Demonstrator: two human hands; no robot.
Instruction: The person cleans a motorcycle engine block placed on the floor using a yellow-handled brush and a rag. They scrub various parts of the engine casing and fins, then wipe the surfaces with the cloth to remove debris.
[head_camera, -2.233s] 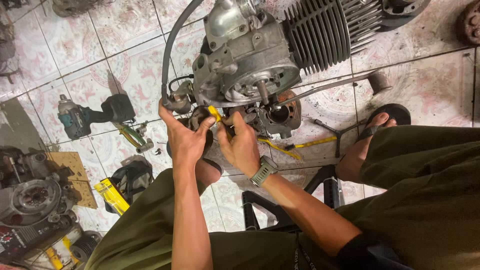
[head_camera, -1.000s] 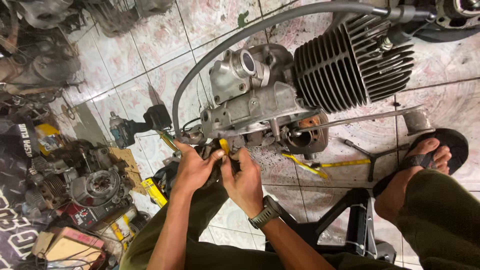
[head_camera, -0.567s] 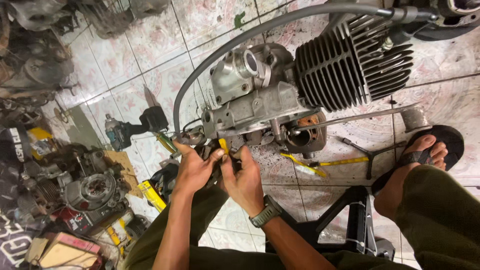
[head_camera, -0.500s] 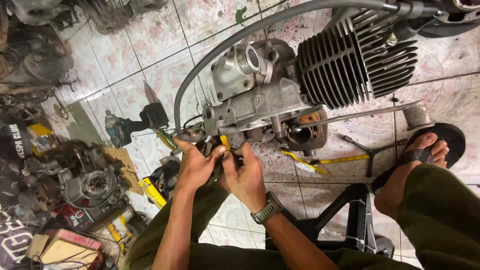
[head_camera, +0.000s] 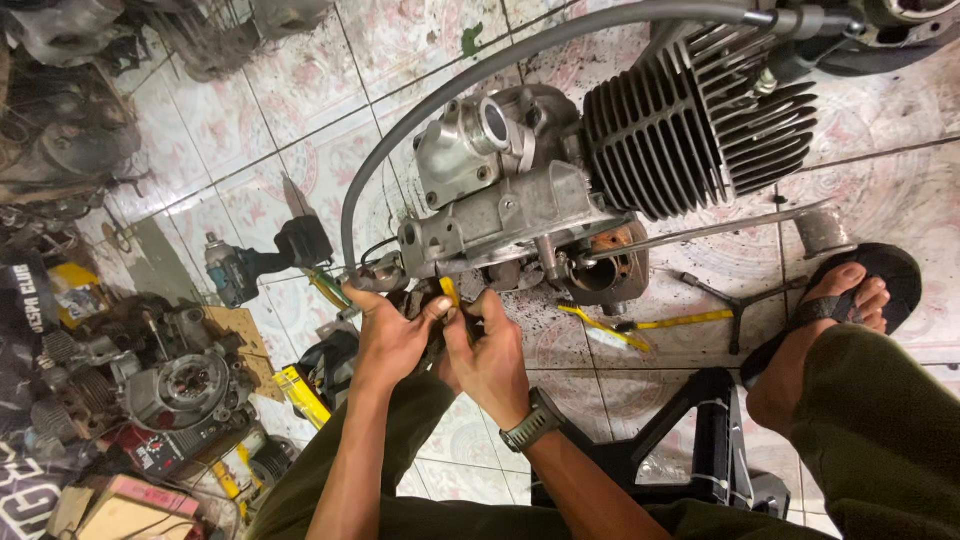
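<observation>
Below engine (head_camera: 560, 200), head view: left hand (head_camera: 388, 340) and right hand (head_camera: 490, 360) both closed around yellow-handled tool (head_camera: 450, 292), pressed against engine underside. Grey hose (head_camera: 400, 130) arcs over engine. Cordless impact wrench (head_camera: 250, 262) left of engine on tiled floor (head_camera: 230, 150).

A silver-grey engine case (head_camera: 500, 210) is joined to a black finned cylinder (head_camera: 700, 130); a yellow tool (head_camera: 450, 292) is pinched by both hands; olive trousers (head_camera: 880, 420) are worn; white floor tiles (head_camera: 300, 130) are patterned in faded pink; a teal-and-black power tool (head_camera: 250, 262) is seen.
</observation>
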